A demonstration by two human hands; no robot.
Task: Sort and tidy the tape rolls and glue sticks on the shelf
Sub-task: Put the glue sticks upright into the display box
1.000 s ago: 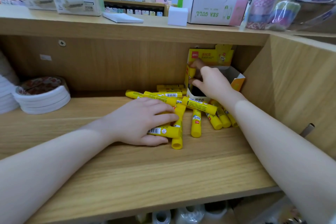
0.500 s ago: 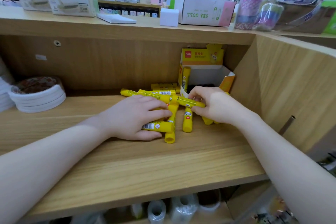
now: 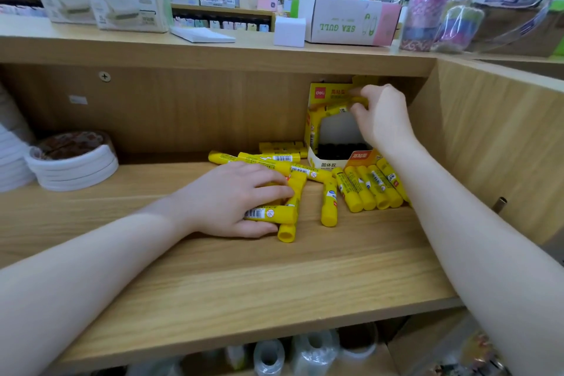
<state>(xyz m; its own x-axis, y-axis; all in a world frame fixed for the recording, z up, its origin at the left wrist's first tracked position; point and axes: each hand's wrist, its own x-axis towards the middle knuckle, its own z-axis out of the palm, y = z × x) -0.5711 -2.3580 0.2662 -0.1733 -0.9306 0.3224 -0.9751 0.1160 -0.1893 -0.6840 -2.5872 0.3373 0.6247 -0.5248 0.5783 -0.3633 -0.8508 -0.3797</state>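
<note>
A stack of white flat tape rolls (image 3: pixel 73 165) is seen at 9 o'clock on the light wooden shelf (image 3: pixel 244 284), well apart from the rest. Towards the centre, the left hand (image 3: pixel 232 198) is laid palm-down over a loose heap of yellow plastic glue sticks (image 3: pixel 328 201); its fingers are curled over several of them, and one barcoded stick is pinned between thumb and fingers. More sticks are scattered at 12 o'clock of that hand, against the back panel. At 2 o'clock of it, a row of sticks is laid side by side just in front of an open yellow-and-white cardboard display box (image 3: pixel 328 137), which is stood in the shelf's back right corner. The right hand (image 3: pixel 381 116) is raised over the box opening, and one yellow stick is pinched in its fingertips beside the box's upright flap.
</note>
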